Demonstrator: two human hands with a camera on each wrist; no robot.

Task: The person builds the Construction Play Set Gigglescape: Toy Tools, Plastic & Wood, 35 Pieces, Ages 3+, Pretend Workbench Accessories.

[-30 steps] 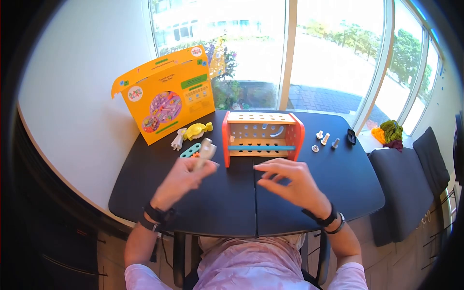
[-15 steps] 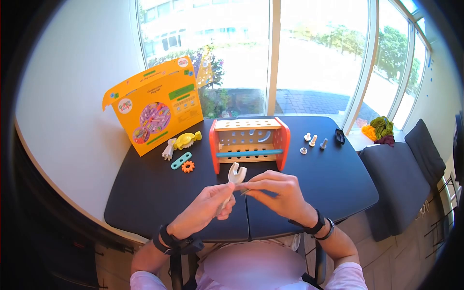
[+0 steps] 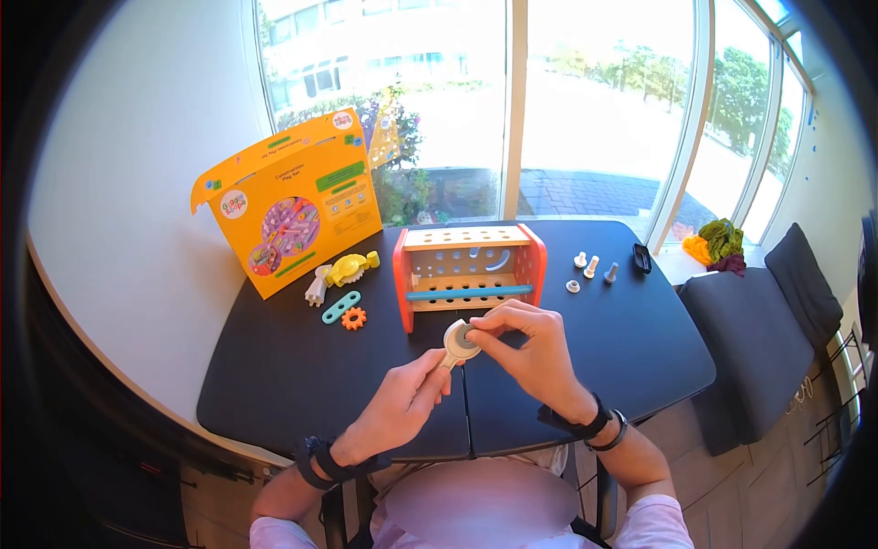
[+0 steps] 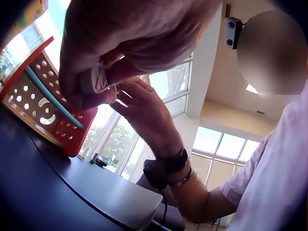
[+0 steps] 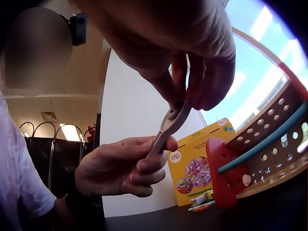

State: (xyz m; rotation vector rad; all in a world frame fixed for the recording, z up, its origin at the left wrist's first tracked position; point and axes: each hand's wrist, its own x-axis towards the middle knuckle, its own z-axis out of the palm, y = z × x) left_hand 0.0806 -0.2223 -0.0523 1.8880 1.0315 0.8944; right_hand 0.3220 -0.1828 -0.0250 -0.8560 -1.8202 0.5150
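Note:
In the head view the left hand point(image 3: 401, 401) grips the handle of a whitish toy wrench point(image 3: 452, 349), its head pointing up and away. The right hand point(image 3: 532, 346) pinches a grey round piece point(image 3: 465, 335) at the wrench's head; how deep it sits between the jaws I cannot tell. From the right wrist, the left hand point(image 5: 122, 166) is seen round the handle of the wrench point(image 5: 168, 126), with the right hand's fingertips over its upper end. In the left wrist view the left hand point(image 4: 130, 38) hides most of the wrench.
Behind the hands stands a red-sided workbench point(image 3: 466, 240). An orange box point(image 3: 297, 206), a yellow toy point(image 3: 349, 268), a teal strip point(image 3: 341, 307) and an orange gear point(image 3: 354, 318) are left. Several bolts point(image 3: 610, 272) and a black case point(image 3: 642, 259) lie right.
The left hand came toward the middle with the wrench, whose head has since turned. The right hand moved in and now pinches the grey piece at the wrench's head.

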